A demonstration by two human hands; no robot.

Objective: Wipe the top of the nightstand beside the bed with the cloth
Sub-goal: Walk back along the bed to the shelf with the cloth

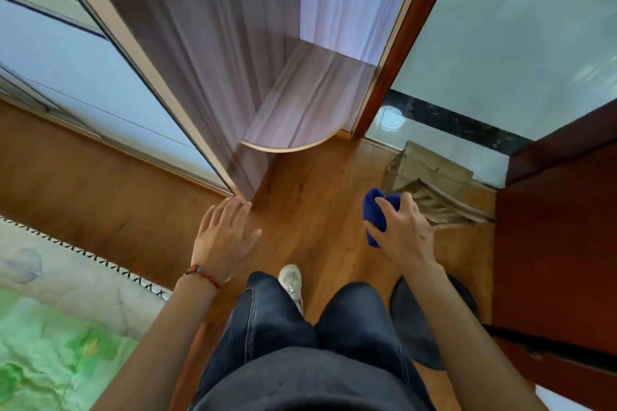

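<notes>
Down by the knees, dark jeans [280, 320] and a white shoe [291, 279] stand on the wood floor [320, 210]. The left hand [224, 240] is spread, fingers straight, holding nothing. The right hand [405, 237] grips the bunched blue cloth [375, 213]. Ahead stands a curved shelf unit [300, 113]; the bed [50, 327] lies left. No nightstand in view, so this looks like the approach: next, find its top.

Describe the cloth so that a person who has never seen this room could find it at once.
Start from the wooden floor in front of the curved corner shelf. Above the floor, the person's right hand grips a bunched cloth, just left of a small wooden stool. It is the only deep blue thing in view; the left hand holds nothing.
</notes>
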